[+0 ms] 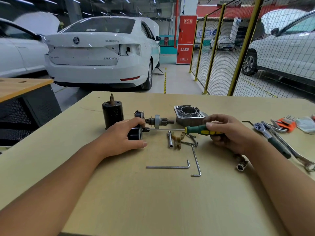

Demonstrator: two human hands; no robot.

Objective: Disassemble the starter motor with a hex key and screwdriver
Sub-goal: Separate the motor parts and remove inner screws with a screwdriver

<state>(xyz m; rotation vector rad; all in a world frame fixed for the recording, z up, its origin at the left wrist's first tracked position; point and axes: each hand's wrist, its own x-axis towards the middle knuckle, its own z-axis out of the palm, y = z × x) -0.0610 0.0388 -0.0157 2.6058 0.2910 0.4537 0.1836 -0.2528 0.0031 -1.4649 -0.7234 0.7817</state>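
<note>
1. Black and lying on its side near the middle of the table (119,193), the starter part (135,133) sits under your left hand (123,137); your fingers curl over its top and your thumb lies along the near side, so you grip it firmly.
2. Your right hand (226,132) wraps the green-and-yellow handle of the screwdriver (196,129), fingers closed round it and thumb on top; the shaft runs level to the left and its tip meets the end face of the part you hold.
3. Just behind that part lies the armature shaft with its pinion gear (157,120), and to its left the black motor housing (112,114) stands upright.
4. Behind the screwdriver handle sits the aluminium end housing (188,114), its round opening facing up.
5. Below the shaft lie a small socket bit (170,141), a tan plastic fork lever (178,140) and some bolts (190,139).
6. Nearer you, two hex keys lie apart: one (167,166) flat across, the other (196,161) pointing away from you.
7. By your right wrist rests a socket (241,165); further right are a ratchet handle (271,137), a spanner (296,155) and an orange hex key set (286,123).
</note>
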